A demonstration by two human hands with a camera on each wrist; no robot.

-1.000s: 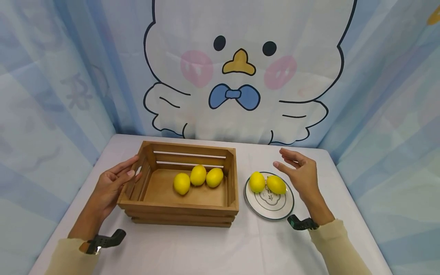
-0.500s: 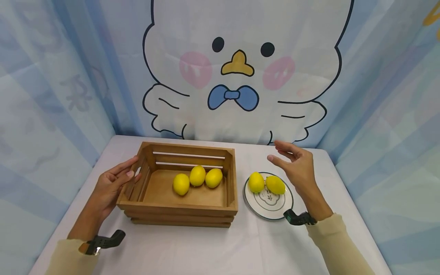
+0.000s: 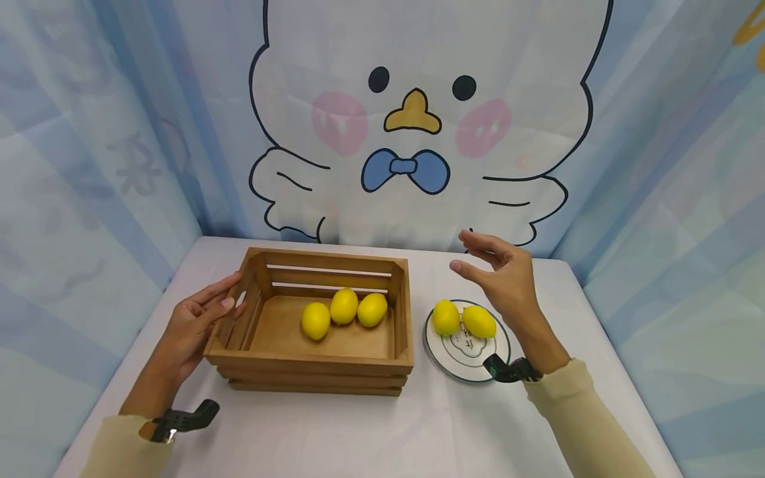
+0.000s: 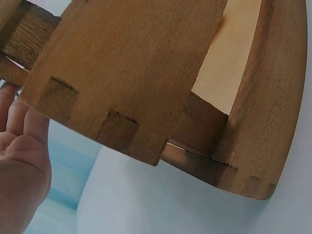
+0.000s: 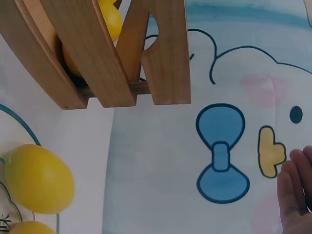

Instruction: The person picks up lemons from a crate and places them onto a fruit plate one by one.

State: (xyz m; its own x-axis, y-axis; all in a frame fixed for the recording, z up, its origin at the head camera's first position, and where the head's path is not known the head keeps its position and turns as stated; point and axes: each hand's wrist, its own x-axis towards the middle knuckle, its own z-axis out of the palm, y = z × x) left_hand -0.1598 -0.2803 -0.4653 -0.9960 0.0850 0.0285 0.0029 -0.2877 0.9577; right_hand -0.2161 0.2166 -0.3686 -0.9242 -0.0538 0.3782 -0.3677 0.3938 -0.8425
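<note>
My left hand [image 3: 190, 325] is at the left end of the wooden crate [image 3: 311, 368], holding it by the rim with thumb and fingers. In the left wrist view, its fingers reach the end slats [image 4: 122, 73]. Three lemons [image 3: 344, 306] lie on the crate's floor, towards the right. Two lemons [image 3: 480, 322] sit on a white plate [image 3: 469, 366] with a green rim, right of the crate. My right hand [image 3: 508, 279] hovers above the far side of the plate, thumb apart from the loosely bent fingers, with nothing in its grasp.
A white cloth covers the table [image 3: 335, 431]. Curtains stand at both sides, and a backdrop [image 3: 412, 212] with a cartoon bird rises behind the table's far edge. The plate stands close to the crate's right end.
My right hand has moved left and farther away over the plate, its bent shape much the same. The left hand, crate and lemons stay where they were.
</note>
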